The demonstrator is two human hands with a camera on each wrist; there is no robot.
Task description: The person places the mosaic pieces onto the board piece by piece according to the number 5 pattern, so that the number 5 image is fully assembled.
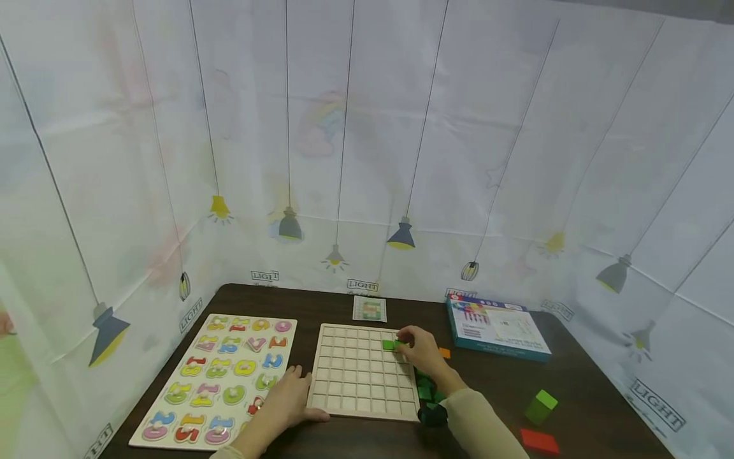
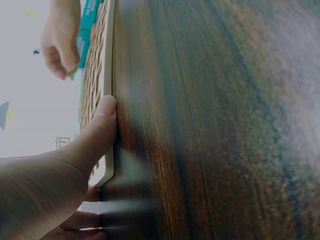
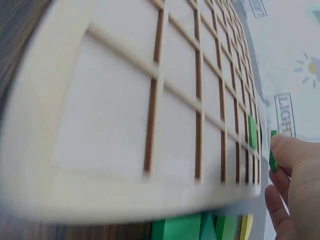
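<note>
A pale wooden grid board [image 1: 344, 387] lies on the dark table, with one green square tile [image 1: 388, 345] in a cell near its far right corner. Another small green tile [image 3: 273, 151] is pinched between the thumb and fingers of my right hand [image 1: 427, 357], just right of the placed one. At the board's near left corner rests my left hand [image 1: 287, 396]. Its straight thumb presses the front edge, as the left wrist view also shows, while the other fingers lie along the left side, partly hidden. Several green blocks [image 1: 424, 390] sit against the board's right edge, partly behind my right arm.
Left of the grid stands a number puzzle board [image 1: 234, 395] with colourful pieces. Behind the grid is a small pattern card [image 1: 369, 308]. A flat blue-edged box [image 1: 499, 328] lies at the back right. Nearer are a green block [image 1: 541, 407] and a red block [image 1: 539, 441].
</note>
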